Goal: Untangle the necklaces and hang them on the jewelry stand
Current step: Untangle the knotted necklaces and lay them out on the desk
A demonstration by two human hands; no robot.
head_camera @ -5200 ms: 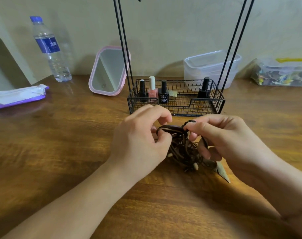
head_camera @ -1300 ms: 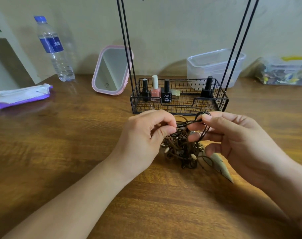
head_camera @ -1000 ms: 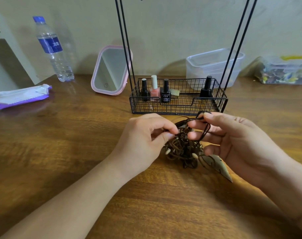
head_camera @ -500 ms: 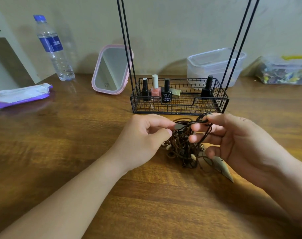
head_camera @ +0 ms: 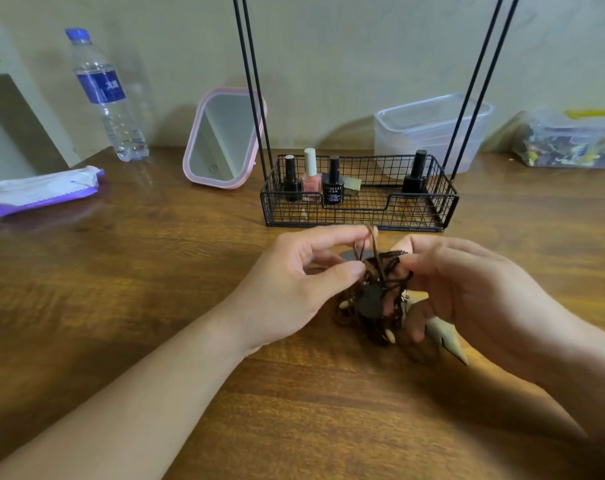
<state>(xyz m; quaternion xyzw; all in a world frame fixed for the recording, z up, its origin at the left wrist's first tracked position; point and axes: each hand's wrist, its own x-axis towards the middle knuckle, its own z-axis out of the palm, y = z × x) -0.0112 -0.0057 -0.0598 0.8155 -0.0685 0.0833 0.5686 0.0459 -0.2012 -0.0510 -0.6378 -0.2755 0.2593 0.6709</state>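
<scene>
Fingers of both the left hand [head_camera: 287, 289] and right hand [head_camera: 467, 292] pinch thin brown cords of the knotted, beaded necklaces [head_camera: 373, 299].

Wire basket [head_camera: 360, 216] close behind, bare tabletop [head_camera: 128, 278] leftward

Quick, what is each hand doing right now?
Left hand: pinching a brown cord of the necklaces.
Right hand: gripping the necklaces.

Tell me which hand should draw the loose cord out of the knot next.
Left hand, probably: it already pinches a cord loop lifted above the tangled necklaces, while the right hand steadies the bundle.
</scene>
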